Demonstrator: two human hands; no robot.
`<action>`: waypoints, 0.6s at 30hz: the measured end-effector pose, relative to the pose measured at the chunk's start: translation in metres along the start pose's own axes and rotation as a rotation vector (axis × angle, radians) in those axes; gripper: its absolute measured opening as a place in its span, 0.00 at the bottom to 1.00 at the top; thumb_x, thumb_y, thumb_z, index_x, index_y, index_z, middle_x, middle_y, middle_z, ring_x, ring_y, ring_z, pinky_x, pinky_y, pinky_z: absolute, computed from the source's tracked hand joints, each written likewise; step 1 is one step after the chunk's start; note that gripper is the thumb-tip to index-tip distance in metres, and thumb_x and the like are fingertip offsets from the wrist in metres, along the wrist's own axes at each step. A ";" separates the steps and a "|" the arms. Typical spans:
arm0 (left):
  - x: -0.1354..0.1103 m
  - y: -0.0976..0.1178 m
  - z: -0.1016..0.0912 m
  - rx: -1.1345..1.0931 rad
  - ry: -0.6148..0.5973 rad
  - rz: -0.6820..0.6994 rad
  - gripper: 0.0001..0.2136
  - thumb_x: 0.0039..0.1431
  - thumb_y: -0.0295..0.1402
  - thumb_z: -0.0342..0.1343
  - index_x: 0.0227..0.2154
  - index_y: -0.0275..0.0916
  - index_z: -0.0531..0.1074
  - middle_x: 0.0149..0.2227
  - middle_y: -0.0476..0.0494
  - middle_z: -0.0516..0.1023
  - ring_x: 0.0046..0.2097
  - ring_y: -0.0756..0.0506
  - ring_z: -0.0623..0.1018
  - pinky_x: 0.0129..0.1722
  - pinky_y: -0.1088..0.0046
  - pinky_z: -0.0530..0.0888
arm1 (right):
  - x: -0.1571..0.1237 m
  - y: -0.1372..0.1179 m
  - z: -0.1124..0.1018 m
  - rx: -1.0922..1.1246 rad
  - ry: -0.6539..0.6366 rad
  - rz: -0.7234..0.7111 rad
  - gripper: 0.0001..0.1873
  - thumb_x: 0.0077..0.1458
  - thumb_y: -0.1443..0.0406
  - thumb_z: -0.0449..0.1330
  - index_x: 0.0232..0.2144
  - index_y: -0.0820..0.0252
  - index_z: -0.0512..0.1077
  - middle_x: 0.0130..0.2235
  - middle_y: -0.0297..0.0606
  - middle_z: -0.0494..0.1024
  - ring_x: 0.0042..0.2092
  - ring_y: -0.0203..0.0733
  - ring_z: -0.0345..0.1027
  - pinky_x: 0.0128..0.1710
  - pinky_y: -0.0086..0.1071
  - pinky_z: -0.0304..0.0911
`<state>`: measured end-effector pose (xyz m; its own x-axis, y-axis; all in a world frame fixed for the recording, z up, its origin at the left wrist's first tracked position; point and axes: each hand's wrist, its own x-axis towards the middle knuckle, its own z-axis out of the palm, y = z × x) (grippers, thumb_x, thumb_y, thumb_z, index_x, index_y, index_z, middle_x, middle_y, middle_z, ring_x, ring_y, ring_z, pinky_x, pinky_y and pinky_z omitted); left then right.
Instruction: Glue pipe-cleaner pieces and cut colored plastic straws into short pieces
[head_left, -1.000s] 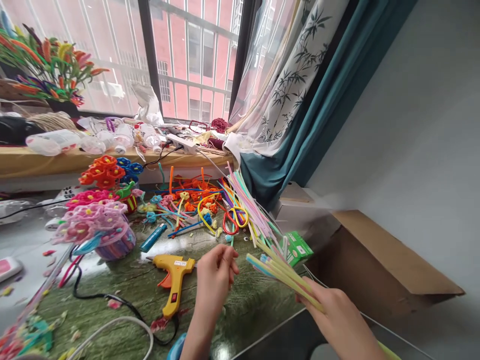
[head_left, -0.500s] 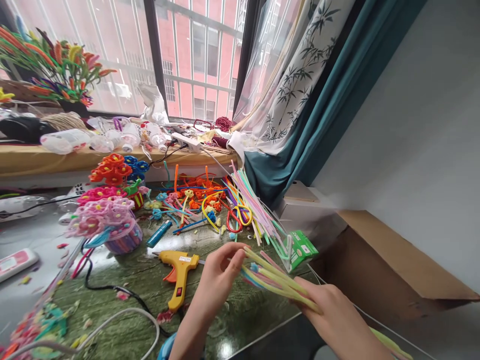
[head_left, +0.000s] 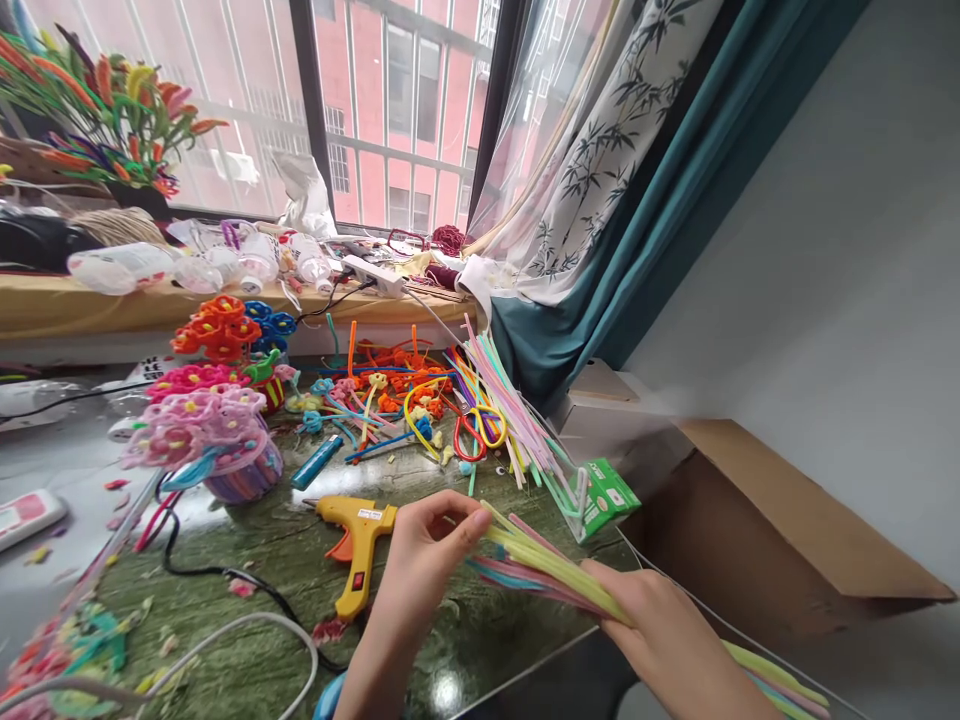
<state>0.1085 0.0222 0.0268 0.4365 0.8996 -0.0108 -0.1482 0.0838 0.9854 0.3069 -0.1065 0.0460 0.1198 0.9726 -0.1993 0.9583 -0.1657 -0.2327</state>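
A bundle of pipe cleaners (head_left: 555, 572), mostly pale yellow with some pink and blue, runs across the front of the table. My right hand (head_left: 649, 615) is wrapped round its middle, and the far ends stick out past my wrist. At the left end of the bundle, my left hand (head_left: 439, 540) pinches the tip of a yellow pipe cleaner between thumb and forefinger. Just left of that hand lies a yellow hot glue gun (head_left: 358, 550). Scissors (head_left: 480, 430) with red and yellow handles rest beyond the bundle.
More pastel pipe cleaners (head_left: 517, 400) lie by a green box (head_left: 609, 498). Pots of fuzzy flowers (head_left: 202, 430) and a blue lighter (head_left: 317, 462) stand or lie to the left. Cables (head_left: 225, 575) cross the table. An open cardboard box (head_left: 810, 500) is at right.
The bundle has fanned a little, with its pink and blue strands hanging lower below the yellow ones. My left hand keeps its pinch, and the view has shifted slightly.
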 end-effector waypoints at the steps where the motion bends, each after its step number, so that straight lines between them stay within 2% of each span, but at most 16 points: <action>1: 0.000 0.001 -0.002 -0.005 0.041 0.019 0.13 0.48 0.42 0.65 0.24 0.36 0.76 0.24 0.48 0.74 0.27 0.50 0.69 0.27 0.77 0.63 | 0.000 0.003 0.000 0.008 0.005 0.004 0.10 0.47 0.75 0.49 0.25 0.55 0.62 0.22 0.30 0.68 0.24 0.38 0.62 0.25 0.27 0.45; 5: -0.004 0.006 -0.007 0.069 0.197 0.077 0.13 0.49 0.43 0.64 0.26 0.37 0.75 0.24 0.50 0.73 0.28 0.49 0.70 0.28 0.78 0.64 | -0.005 0.019 -0.003 0.118 0.080 0.012 0.10 0.51 0.72 0.50 0.27 0.54 0.69 0.23 0.31 0.72 0.27 0.40 0.67 0.26 0.25 0.52; 7: -0.011 0.006 -0.004 0.180 0.175 0.083 0.13 0.52 0.43 0.61 0.25 0.37 0.75 0.22 0.50 0.73 0.27 0.48 0.70 0.26 0.77 0.64 | -0.009 0.026 -0.007 0.203 0.152 0.017 0.10 0.54 0.68 0.51 0.28 0.54 0.73 0.23 0.32 0.75 0.29 0.41 0.70 0.26 0.25 0.56; 9: -0.020 0.005 0.004 0.336 0.032 0.070 0.16 0.56 0.44 0.57 0.22 0.38 0.74 0.19 0.49 0.72 0.24 0.48 0.70 0.24 0.76 0.62 | -0.011 0.028 -0.014 0.290 0.246 0.045 0.11 0.57 0.63 0.52 0.30 0.55 0.75 0.25 0.34 0.77 0.31 0.43 0.72 0.28 0.25 0.60; 11: -0.028 0.005 0.014 0.474 -0.164 0.027 0.23 0.62 0.45 0.49 0.16 0.38 0.73 0.14 0.49 0.69 0.19 0.49 0.68 0.24 0.76 0.62 | -0.011 0.022 -0.020 0.382 0.330 0.093 0.14 0.59 0.58 0.53 0.34 0.57 0.77 0.29 0.37 0.80 0.32 0.44 0.73 0.29 0.26 0.63; 13: -0.032 0.007 0.022 0.530 -0.258 0.007 0.28 0.64 0.45 0.43 0.13 0.39 0.71 0.12 0.48 0.69 0.18 0.49 0.67 0.24 0.75 0.63 | -0.007 0.011 -0.026 0.491 0.360 0.107 0.17 0.59 0.54 0.54 0.38 0.58 0.77 0.33 0.39 0.81 0.34 0.45 0.74 0.31 0.27 0.66; 15: -0.033 0.009 0.025 0.527 -0.185 0.070 0.23 0.63 0.44 0.47 0.17 0.39 0.74 0.17 0.46 0.74 0.22 0.48 0.71 0.25 0.75 0.64 | 0.002 -0.004 -0.027 0.606 0.333 0.035 0.19 0.59 0.53 0.56 0.44 0.59 0.76 0.35 0.40 0.81 0.37 0.47 0.74 0.35 0.28 0.67; 18: -0.029 0.012 0.024 0.416 -0.052 0.199 0.13 0.59 0.43 0.53 0.35 0.39 0.77 0.29 0.44 0.79 0.28 0.46 0.73 0.26 0.75 0.65 | 0.022 -0.027 -0.019 0.764 0.296 -0.074 0.20 0.57 0.52 0.57 0.45 0.57 0.76 0.30 0.38 0.79 0.38 0.48 0.73 0.39 0.33 0.68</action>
<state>0.1157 -0.0134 0.0426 0.4816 0.8571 0.1830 0.1306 -0.2767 0.9521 0.2886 -0.0776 0.0658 0.2288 0.9705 0.0763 0.5385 -0.0609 -0.8404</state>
